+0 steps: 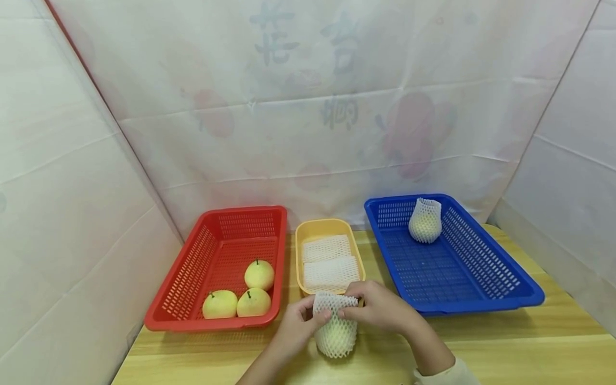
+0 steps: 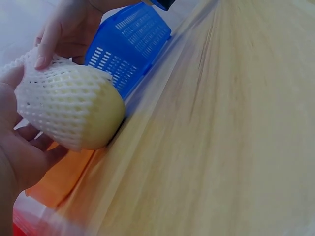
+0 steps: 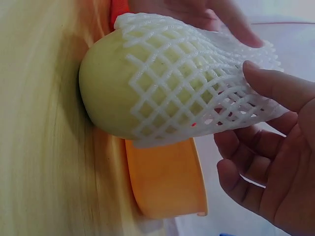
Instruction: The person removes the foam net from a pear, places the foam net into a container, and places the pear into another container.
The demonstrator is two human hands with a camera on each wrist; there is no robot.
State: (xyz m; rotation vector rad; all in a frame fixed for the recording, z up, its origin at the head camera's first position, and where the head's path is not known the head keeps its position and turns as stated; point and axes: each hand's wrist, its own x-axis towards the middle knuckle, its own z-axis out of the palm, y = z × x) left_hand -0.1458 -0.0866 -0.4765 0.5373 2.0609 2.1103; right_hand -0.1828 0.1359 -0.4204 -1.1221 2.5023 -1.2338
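Observation:
A white foam net sleeve (image 1: pixel 335 334) covers most of a yellow pear (image 3: pixel 101 86) standing on the table near its front edge. The pear's lower end shows bare below the net in both wrist views. My left hand (image 1: pixel 297 327) pinches the net's upper rim from the left, thumb in front. On the other side my right hand (image 1: pixel 385 309) pinches the same rim between thumb and fingers. Behind them, flat white foam nets (image 1: pixel 331 274) lie in a small yellow basket (image 1: pixel 299 251). A netted pear (image 1: pixel 425 224) stands in the blue basket's far part.
To the left is a red basket (image 1: pixel 216 321) with three bare pears (image 1: pixel 253 303) near its front. The large blue basket (image 1: pixel 474 306) stands at the right. Hanging cloth (image 1: pixel 289 133) encloses the wooden table (image 1: pixel 481 347) at the back and sides.

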